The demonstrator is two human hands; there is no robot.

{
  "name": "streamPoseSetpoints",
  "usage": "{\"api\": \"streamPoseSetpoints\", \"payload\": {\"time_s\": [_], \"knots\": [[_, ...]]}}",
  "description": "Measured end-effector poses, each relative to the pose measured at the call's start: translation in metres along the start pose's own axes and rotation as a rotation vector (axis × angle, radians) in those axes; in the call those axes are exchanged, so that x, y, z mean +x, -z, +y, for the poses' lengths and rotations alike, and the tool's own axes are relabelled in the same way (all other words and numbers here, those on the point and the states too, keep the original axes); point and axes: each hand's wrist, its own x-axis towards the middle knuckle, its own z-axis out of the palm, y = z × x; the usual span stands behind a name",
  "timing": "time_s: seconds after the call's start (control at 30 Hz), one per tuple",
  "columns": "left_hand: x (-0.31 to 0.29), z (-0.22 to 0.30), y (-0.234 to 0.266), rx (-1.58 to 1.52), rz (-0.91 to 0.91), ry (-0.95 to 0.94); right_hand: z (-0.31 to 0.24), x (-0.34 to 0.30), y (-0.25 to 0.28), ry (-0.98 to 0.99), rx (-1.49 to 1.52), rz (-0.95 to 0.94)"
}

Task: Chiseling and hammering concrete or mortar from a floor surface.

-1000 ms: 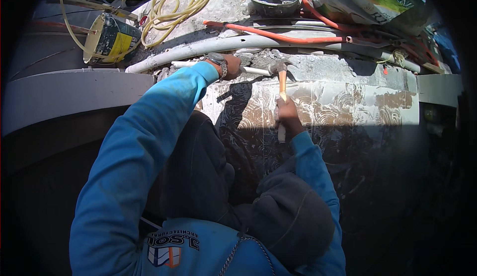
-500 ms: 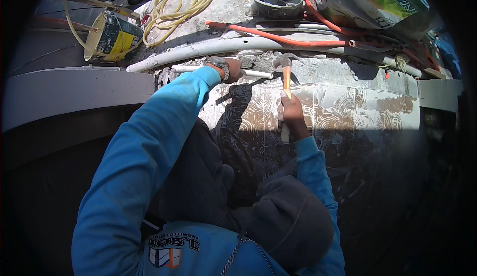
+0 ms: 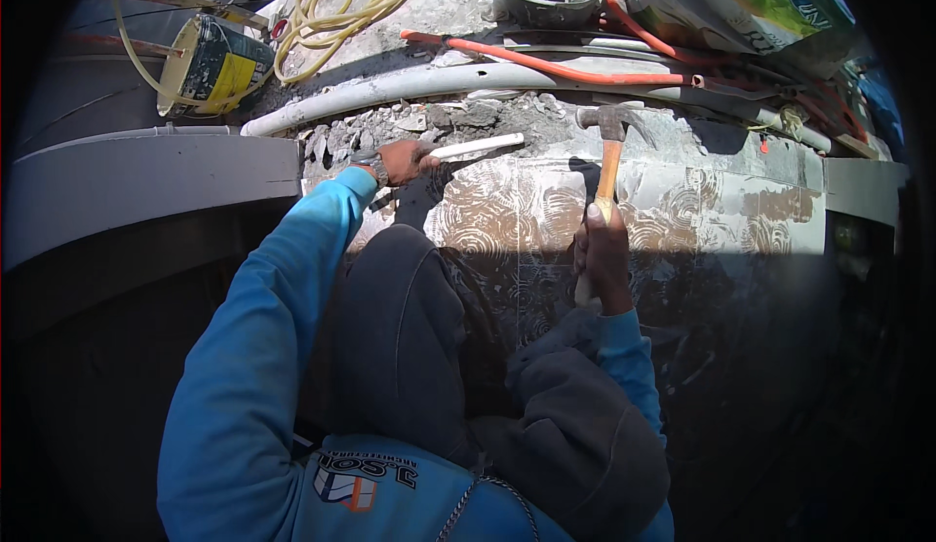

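Observation:
My left hand (image 3: 401, 162) is closed round a slim white rod (image 3: 480, 145), whose far end points right over broken mortar. Whether the rod is a chisel or a length of pipe I cannot tell. In my right hand (image 3: 604, 254) is a claw hammer (image 3: 609, 164) with a wooden handle, gripped low and held with its metal head up and away from me. The hammer head is to the right of the rod's end, apart from it. Below both hands lies a tiled ledge (image 3: 673, 191) smeared with swirls of white residue. Grey rubble (image 3: 429, 123) runs along its far edge.
A long white pipe (image 3: 419, 86) and an orange hose (image 3: 546, 72) cross behind the rubble. Farther back are a coiled yellow hose (image 3: 341, 16), a tipped paint bucket (image 3: 219, 64), a dark bucket (image 3: 556, 11) of debris and a green-white sack (image 3: 731, 1).
My left hand has shifted left and slightly nearer, swinging the rod's end upward. My right hand has moved right and nearer with the hammer, and the hammer head now stands farther from the rod.

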Motion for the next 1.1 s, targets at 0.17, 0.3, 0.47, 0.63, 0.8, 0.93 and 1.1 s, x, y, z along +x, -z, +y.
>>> {"api": "streamPoseSetpoints", "payload": {"time_s": [0.17, 0.3, 0.47, 0.63, 0.8, 0.93, 1.1], "knots": [[0.018, 0.035, 0.038, 0.062, 0.192, -0.099, -0.010, -0.037, 0.024, -0.061, -0.181, 0.130], [0.000, 0.055, 0.038, 0.195, 0.060, -0.023, -0.013, -0.039, 0.021, 0.157, -0.262, 0.067], [-0.009, 0.056, 0.038, 0.282, 0.052, -0.058, -0.024, -0.028, 0.015, 0.188, -0.076, 0.038], [-0.014, 0.065, 0.041, 0.300, 0.045, 0.030, -0.002, 0.008, -0.031, 0.293, -0.130, -0.001], [-0.009, 0.078, 0.048, 0.329, 0.030, 0.033, 0.015, 0.037, -0.041, 0.017, -0.271, -0.057], [0.008, 0.085, 0.061, 0.339, -0.013, 0.069, 0.002, 0.030, -0.032, 0.126, 0.219, -0.011], [0.019, 0.097, 0.066, 0.530, -0.034, 0.094, 0.002, 0.019, -0.055, 0.022, 0.068, 0.033]]}}
